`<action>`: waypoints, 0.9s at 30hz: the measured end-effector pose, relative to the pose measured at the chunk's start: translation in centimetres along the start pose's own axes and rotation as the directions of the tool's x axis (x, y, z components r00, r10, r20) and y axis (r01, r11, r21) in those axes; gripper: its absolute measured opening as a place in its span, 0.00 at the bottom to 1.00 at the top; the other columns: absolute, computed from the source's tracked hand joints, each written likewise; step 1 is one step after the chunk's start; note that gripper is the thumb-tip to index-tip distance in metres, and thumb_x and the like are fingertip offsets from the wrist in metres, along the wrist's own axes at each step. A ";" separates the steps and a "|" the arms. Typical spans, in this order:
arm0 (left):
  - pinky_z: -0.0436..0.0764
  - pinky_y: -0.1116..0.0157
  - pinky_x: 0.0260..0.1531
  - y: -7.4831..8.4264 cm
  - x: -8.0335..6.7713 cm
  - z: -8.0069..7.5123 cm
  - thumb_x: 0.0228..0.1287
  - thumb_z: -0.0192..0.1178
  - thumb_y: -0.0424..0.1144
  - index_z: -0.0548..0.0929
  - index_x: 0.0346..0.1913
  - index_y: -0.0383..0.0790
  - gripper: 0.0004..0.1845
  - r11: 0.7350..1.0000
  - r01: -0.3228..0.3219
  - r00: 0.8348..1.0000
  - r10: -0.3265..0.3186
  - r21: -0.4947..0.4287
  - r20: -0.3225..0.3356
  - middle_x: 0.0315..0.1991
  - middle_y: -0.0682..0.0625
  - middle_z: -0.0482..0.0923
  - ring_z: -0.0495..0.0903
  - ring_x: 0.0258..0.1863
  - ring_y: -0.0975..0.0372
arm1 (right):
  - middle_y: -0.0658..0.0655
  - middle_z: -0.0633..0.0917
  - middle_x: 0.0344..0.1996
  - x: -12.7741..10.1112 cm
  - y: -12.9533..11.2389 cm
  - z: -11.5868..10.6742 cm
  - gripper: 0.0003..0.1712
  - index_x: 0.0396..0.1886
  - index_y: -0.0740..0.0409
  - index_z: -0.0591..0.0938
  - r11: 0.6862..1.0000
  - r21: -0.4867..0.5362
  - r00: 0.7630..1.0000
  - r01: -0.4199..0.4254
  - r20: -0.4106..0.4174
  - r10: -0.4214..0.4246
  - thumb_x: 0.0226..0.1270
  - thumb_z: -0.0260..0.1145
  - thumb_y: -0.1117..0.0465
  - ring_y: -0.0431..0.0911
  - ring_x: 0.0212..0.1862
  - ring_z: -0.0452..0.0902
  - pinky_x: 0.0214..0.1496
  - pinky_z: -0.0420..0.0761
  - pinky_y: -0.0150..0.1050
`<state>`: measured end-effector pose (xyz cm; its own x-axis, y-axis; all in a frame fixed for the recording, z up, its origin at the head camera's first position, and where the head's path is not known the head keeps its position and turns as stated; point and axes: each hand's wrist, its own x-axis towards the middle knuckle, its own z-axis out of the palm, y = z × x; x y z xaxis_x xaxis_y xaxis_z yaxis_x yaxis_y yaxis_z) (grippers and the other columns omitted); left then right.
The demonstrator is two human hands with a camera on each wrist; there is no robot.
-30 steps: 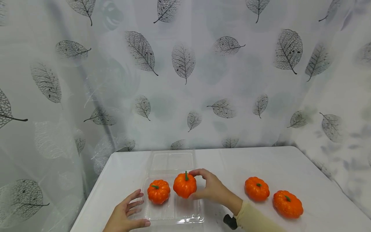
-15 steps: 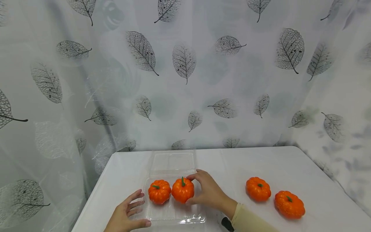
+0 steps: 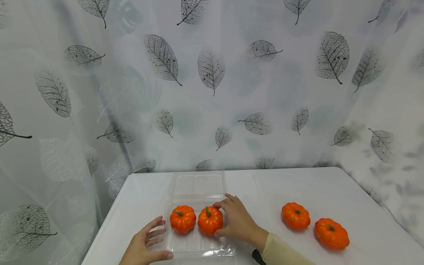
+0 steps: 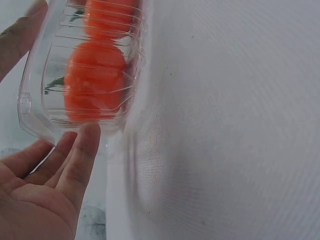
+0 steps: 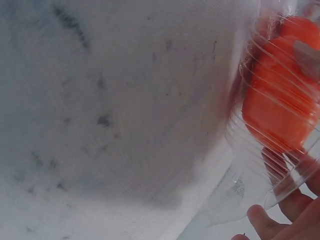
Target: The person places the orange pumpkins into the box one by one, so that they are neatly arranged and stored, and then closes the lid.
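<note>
As only head view shows, four pumpkins (image 3: pixel 210 223)

Head and both wrist views. I can read no text, label, brand, number or sign on any surface: none on the pumpkins (image 3: pixel 183 219), none on the clear box (image 3: pixel 179 243), none on the table (image 3: pixel 265 193). The printed figures on the curtain (image 3: pixel 243 95) are leaves, not characters. The dark specks in the right wrist view are blurred, and I can make out no lettering in them.
</note>
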<state>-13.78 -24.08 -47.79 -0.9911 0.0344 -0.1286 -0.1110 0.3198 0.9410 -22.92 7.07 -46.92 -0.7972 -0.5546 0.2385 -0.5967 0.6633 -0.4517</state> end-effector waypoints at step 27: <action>0.83 0.55 0.54 0.0 -0.3 -0.2 0.46 0.83 0.38 0.62 0.75 0.31 0.55 1.000 -0.017 1.000 0.017 0.005 0.001 0.68 0.34 0.69 0.77 0.61 0.43 | 0.53 0.82 0.58 -0.2 -0.6 -0.1 0.43 0.62 0.57 0.78 0.999 0.032 0.998 -0.038 -0.056 0.040 0.45 0.83 0.51 0.63 0.72 0.63 0.74 0.55 0.66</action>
<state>-13.52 -24.29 -47.74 -0.9928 0.0411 -0.1129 -0.0937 0.3239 0.9415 -22.44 6.86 -46.59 -0.8244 -0.4985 0.2680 -0.5623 0.6680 -0.4875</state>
